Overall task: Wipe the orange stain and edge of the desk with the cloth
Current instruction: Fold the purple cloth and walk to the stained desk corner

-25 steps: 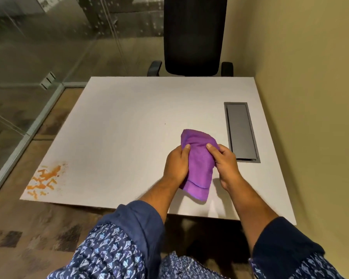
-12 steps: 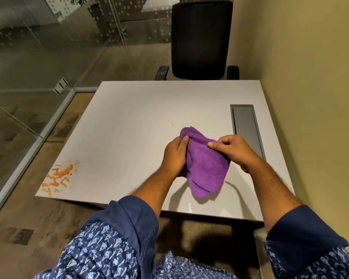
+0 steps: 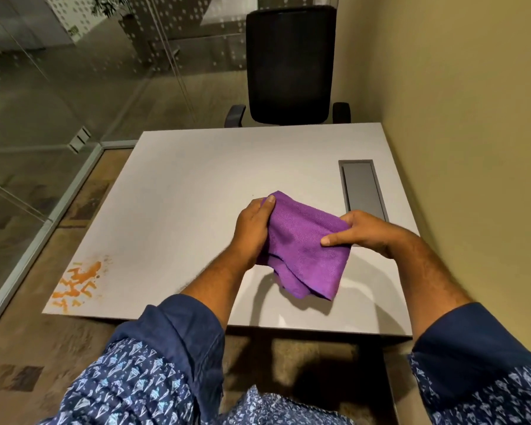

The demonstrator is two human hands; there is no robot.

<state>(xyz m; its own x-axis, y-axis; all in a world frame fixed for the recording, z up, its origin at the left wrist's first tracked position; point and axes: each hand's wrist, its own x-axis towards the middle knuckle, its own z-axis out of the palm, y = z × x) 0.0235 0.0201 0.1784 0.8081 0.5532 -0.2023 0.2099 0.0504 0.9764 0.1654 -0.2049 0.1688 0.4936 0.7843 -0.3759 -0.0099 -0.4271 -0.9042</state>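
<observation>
A purple cloth point(image 3: 301, 250) hangs between both hands above the near right part of the white desk point(image 3: 190, 204). My left hand point(image 3: 252, 228) grips its left upper corner. My right hand point(image 3: 365, 231) pinches its right side, thumb on top. The cloth's lower end droops toward the desk and casts a shadow there. An orange stain point(image 3: 78, 280) of smears and drops covers the desk's near left corner, well to the left of my hands and apart from the cloth.
A grey cable hatch point(image 3: 364, 188) is set into the desk's right side, just beyond my right hand. A black office chair point(image 3: 290, 65) stands at the far edge. A beige wall point(image 3: 472, 148) runs along the right, a glass partition point(image 3: 28, 133) along the left.
My hands have moved apart and spread the bunched cloth wider; my right hand has shifted to the right. The view has tilted up a little.
</observation>
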